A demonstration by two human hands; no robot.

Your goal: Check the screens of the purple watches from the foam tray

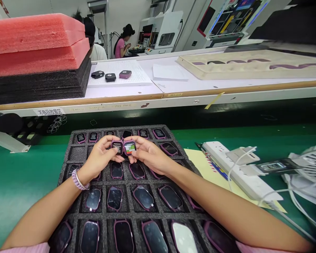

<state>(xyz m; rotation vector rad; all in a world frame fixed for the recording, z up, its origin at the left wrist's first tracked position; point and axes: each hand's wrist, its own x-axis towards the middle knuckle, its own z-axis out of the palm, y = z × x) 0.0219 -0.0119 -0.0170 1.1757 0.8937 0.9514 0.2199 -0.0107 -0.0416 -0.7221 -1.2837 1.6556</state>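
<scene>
My left hand (104, 153) is closed around a purple smartwatch body (117, 146) whose dark screen shows lines of white text. In my right hand (144, 151) is a second purple smartwatch body (129, 147), its screen lit with a coloured picture in green, white and red. Both watches are side by side, close together, with my thumbs at their screens. Below them lies a dark grey foam tray (102, 216) with square compartments, many holding purple watch bodies. Several in the far row show white text; most nearer ones, such as the watch (123, 236), have dark screens.
At the right stand a white power strip (234, 168) with cables, and a small fan (313, 165). Pens (216, 168) lie on yellow paper. The raised shelf (158, 92) carries red foam blocks (37, 42), papers with three watches, and a beige tray (226, 72). Two people sit beyond.
</scene>
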